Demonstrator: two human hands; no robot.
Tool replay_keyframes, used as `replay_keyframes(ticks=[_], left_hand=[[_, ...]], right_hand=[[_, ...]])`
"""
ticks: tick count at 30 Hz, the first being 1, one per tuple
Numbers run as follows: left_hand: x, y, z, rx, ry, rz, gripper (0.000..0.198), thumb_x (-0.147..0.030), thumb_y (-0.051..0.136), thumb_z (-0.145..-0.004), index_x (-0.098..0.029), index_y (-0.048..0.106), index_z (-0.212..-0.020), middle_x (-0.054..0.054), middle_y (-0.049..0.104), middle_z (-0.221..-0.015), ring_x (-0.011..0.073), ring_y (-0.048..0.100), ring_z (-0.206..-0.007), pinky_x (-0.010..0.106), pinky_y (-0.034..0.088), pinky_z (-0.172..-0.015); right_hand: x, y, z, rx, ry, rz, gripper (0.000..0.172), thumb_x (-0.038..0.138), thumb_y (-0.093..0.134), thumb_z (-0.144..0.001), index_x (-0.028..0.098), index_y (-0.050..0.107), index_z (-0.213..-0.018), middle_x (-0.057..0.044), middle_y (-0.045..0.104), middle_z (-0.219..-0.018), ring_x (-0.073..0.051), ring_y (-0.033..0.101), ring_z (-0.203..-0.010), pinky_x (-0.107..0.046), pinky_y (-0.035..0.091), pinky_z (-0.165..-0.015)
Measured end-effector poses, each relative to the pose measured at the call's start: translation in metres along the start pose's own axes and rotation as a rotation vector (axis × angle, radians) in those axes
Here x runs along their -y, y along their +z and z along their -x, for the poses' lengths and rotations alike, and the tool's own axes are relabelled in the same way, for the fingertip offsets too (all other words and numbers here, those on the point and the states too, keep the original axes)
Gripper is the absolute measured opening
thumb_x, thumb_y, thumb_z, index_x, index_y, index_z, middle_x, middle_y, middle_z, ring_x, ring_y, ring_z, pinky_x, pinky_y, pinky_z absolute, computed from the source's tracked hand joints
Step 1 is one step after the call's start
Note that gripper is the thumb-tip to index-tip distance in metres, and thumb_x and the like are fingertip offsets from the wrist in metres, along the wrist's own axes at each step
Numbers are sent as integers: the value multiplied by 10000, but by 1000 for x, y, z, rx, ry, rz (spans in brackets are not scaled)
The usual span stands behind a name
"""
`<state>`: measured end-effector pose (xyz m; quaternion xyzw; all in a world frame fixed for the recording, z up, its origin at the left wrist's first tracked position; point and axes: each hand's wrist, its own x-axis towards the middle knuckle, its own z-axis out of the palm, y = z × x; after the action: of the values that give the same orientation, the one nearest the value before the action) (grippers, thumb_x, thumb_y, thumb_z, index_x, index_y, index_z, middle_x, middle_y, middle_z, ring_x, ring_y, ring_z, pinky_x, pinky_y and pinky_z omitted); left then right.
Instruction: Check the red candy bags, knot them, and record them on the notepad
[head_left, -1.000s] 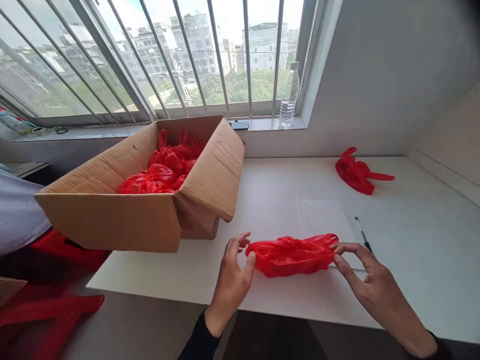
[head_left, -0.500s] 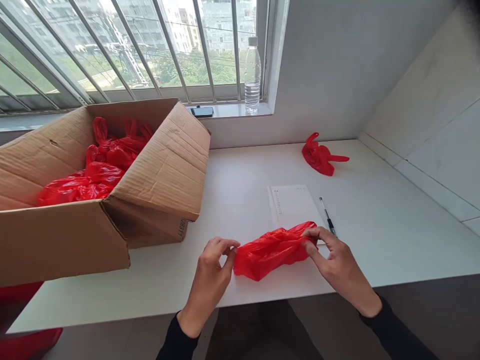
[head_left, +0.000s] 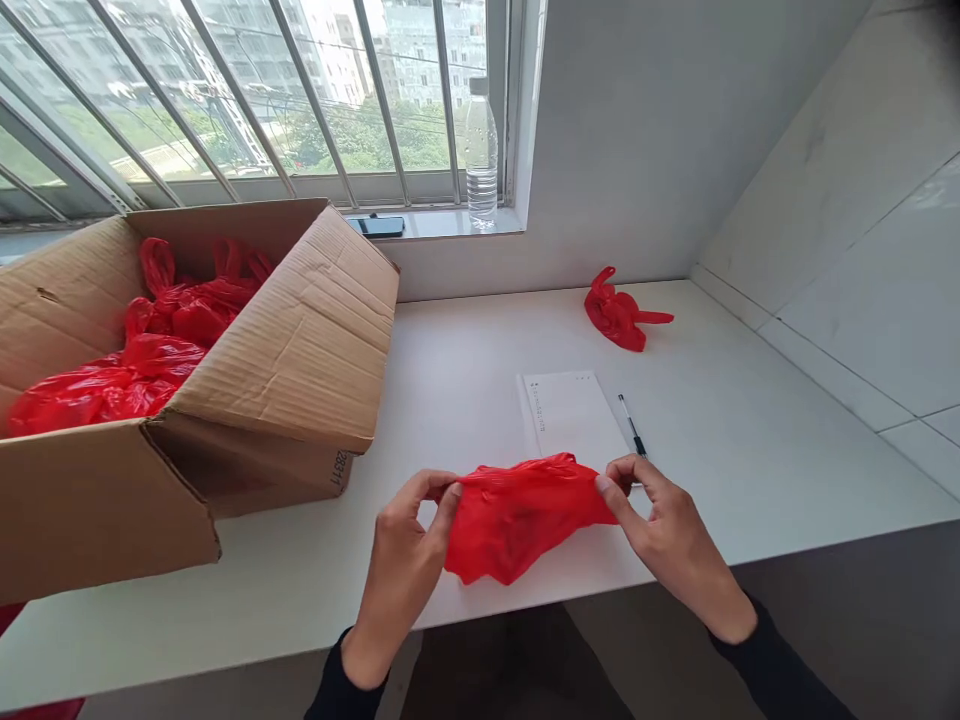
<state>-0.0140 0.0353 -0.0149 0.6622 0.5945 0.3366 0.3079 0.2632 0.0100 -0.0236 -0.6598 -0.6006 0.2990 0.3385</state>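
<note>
Grip on the bag: left hand (head_left: 409, 545) pinches the upper left corner of a thin, crinkled red plastic bag (head_left: 525, 515) between thumb and fingers; right hand (head_left: 664, 510) pinches its upper right edge — both look engaged from where I watch.
Bag's place: spread between the two hands, above the near part of a smooth white table (head_left: 450, 350), its top overlapping the lower end of a white sheet of paper (head_left: 574, 410).
Slip risk: I judge the film slick and light; a loose fingertip pinch could lose a corner and let the sheet fold on itself.
Tear risk: pulling the hands hard apart could stretch or split it.
Snag risk: a low sweep by the right hand could nudge the slim black-and-clear pen (head_left: 631, 425) or drag the paper.
Hidden from me: the fingertips behind the film, the pen's lower end, the paper's near edge.
Hard to tell: whether the bag's ragged bottom touches the table — and where its handles lie.
Cut off: the brown cardboard box (head_left: 300, 340), at the left border.
</note>
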Motion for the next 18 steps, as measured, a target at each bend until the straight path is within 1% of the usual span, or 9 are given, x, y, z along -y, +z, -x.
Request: replay_keyframes(ticks=[3,5,6,7,9,10,12,15,18], left_hand=[[2,-6,3,-59,-30,72,240,-436,577,-995,-278,650,-1160,29,690,-1163,210,643,-1032,364,503,-913],[-4,0,4,-14,62,43,392,-397,613,-979,-328,554,-1360,33,615,-1326,214,593,-1178,380,471,-1014],[-8,5,4,17,108,18,442,-374,626,-973,-341,526,-1403,35,596,-1343,216,577,-1209,384,462,-1033],[-13,9,4,41,142,-7,420,-354,630,-971,-337,553,-1384,37,609,-1298,216,584,-1192,378,469,-1015],[-19,15,2,41,166,-24,234,-327,602,-986,-297,672,-1207,36,649,-1116,208,621,-1071,351,498,-913],[-20,15,1,17,166,-17,164,-319,585,-995,-277,706,-1097,30,653,-1026,201,629,-998,338,500,-863],[-20,11,-1,-48,140,12,153,-317,569,-1005,-256,704,-970,17,652,-925,191,625,-922,326,487,-824],[-14,-1,0,-145,71,133,132,-348,578,-1002,-249,663,-982,12,666,-954,187,629,-926,317,483,-839],[-14,-10,5,-274,32,229,135,-373,620,-977,-243,652,-994,12,648,-963,169,608,-891,283,480,-798]], right_hand=[[-3,-4,5,-17,62,-39,246,504,498,-1003,267,561,-1011,-13,629,-953,-181,597,-829,-290,449,-616],[2,-1,7,-13,32,-59,291,500,531,-989,291,544,-1191,-13,630,-997,-195,610,-934,-316,501,-758],[6,1,7,2,15,-59,346,509,548,-980,304,532,-1260,-8,627,-979,-198,609,-942,-335,506,-814],[11,3,6,24,0,-56,370,523,558,-974,311,544,-1277,-2,625,-945,-198,609,-914,-347,506,-835],[19,6,5,67,-20,-52,325,545,554,-973,300,620,-1177,-2,632,-894,-194,601,-838,-350,503,-811],[20,6,4,68,-24,-61,304,548,547,-976,287,647,-1096,-10,644,-895,-196,600,-829,-342,501,-784],[19,3,2,23,1,-116,304,547,534,-983,266,647,-990,-29,661,-928,-203,607,-854,-315,495,-712],[9,-3,3,-97,87,-261,314,562,523,-986,262,610,-1013,-32,651,-936,-200,613,-847,-277,484,-623],[2,-6,6,-169,128,-362,307,551,515,-994,266,590,-1079,-30,651,-954,-187,611,-814,-278,506,-649]])
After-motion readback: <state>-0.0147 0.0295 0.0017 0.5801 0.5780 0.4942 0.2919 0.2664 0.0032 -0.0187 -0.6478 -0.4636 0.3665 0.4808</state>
